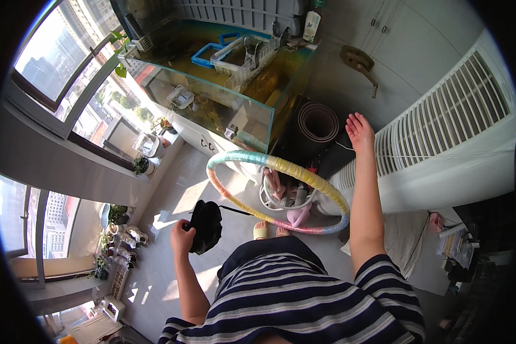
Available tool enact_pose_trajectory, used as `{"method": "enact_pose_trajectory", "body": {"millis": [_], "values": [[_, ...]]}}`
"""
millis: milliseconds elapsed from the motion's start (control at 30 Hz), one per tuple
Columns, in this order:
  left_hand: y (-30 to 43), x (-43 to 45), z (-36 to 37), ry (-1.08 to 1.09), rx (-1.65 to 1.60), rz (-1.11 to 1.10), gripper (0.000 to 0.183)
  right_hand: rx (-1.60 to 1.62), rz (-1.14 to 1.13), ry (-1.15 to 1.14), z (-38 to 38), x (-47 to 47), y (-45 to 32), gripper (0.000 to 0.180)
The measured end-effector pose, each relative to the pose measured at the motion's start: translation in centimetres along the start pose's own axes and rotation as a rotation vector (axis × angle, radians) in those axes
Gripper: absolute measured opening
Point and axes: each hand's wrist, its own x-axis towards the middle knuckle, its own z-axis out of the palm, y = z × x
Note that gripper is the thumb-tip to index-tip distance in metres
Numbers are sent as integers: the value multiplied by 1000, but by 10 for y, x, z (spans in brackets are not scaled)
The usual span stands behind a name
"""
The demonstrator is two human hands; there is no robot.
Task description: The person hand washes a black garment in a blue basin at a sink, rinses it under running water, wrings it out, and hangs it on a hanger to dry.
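My left hand [184,237] is closed on a bunched black object [206,227], perhaps a folded umbrella or cloth; a thin dark rod shows on its far side. My right hand [361,132] is raised with an open palm and holds nothing, beside the slatted white unit. A hula hoop [301,168] wrapped in teal, yellow, orange, pink and blue tape stands tilted in front of me, between my hands and touching neither. What supports the hoop cannot be told.
A large glass fish tank [223,107] stands ahead on a white cabinet. Right of it are a rolled mat [318,121] and a white slatted air conditioner or similar unit [447,116]. A white round basket [271,202] holds several things. Shoes [133,236] and potted plants line the window wall.
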Motion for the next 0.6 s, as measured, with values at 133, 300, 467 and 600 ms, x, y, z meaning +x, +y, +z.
{"method": "enact_pose_trajectory", "body": {"millis": [133, 300, 467, 600], "values": [[15, -6, 10, 76, -86, -46, 29, 124, 5, 129, -22, 97, -13, 53], [29, -40, 10, 240, -60, -110, 28, 344, 47, 252, -21, 169, -27, 75], [66, -53, 27, 359, -41, -228, 27, 548, 54, 139, -40, 228, -53, 65], [57, -58, 42, 470, -120, -206, 27, 490, 136, 61, -40, 247, -79, 61]]}}
